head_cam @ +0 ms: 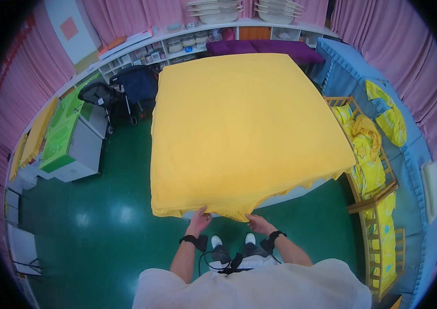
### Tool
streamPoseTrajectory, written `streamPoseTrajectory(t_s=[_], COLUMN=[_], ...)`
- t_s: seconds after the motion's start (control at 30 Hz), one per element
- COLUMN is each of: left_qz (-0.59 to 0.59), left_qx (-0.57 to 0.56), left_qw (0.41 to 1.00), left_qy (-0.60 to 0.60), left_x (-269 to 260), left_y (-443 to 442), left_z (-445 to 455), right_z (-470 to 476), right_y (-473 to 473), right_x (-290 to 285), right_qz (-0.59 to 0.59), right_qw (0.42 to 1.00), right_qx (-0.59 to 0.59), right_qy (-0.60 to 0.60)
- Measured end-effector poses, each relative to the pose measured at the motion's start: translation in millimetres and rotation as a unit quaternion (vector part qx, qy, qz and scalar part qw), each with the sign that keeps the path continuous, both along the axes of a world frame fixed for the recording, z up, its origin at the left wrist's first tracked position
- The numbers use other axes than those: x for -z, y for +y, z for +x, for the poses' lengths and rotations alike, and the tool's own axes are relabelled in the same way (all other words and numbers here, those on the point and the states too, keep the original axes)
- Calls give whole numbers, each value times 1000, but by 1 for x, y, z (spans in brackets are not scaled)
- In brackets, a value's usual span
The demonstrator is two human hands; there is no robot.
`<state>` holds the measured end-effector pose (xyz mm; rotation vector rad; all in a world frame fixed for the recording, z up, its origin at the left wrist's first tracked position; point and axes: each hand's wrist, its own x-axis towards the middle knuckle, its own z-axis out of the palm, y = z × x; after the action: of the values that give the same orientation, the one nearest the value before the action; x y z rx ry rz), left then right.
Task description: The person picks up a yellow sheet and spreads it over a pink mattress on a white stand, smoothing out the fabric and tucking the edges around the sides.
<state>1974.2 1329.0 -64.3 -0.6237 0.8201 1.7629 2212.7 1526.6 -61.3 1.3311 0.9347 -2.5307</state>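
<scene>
A yellow cloth cover (249, 123) lies spread over a large table or bed-like block, its front edge hanging unevenly. Part of the block's pale side (293, 197) shows below the raised hem at the front right. My left hand (199, 222) grips the hem near the middle of the front edge. To its right, my right hand (259, 223) pinches a drooping fold of the same hem. The cloth sags between the two hands. Shallow wrinkles run across the top surface near the front.
Wooden cots (374, 231) with yellow-green bedding stand on the right, beside a blue-covered bed (415, 185). Strollers (125, 89) and a green-topped sink cabinet (66, 131) are at the left. Behind the cover are a purple padded bench (264, 49), white shelves (166, 44) and stacked tubs (220, 13).
</scene>
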Motion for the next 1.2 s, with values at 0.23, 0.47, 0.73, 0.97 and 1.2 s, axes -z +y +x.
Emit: streamPoseTrajectory(t_s=[0.23, 0.47, 0.73, 0.97, 1.2], left_qz=[-80, -159, -173, -243, -267], left_qx=[177, 107, 202, 366, 324], left_qw=[932, 970, 940, 863, 875], left_qy=[306, 150, 212, 249, 241], left_x=[32, 20, -4, -51, -52], left_y=[-28, -54, -73, -75, -68], left_z=[-1, 27, 31, 15, 22], right_z=[23, 36, -16, -13, 46], right_y=[24, 45, 36, 102, 169], right_x=[21, 25, 16, 76, 55], right_qz=[-30, -22, -25, -185, -105], right_qw=[999, 996, 990, 814, 783], right_qx=[23, 64, 45, 540, 575], right_qy=[28, 56, 132, 108, 211])
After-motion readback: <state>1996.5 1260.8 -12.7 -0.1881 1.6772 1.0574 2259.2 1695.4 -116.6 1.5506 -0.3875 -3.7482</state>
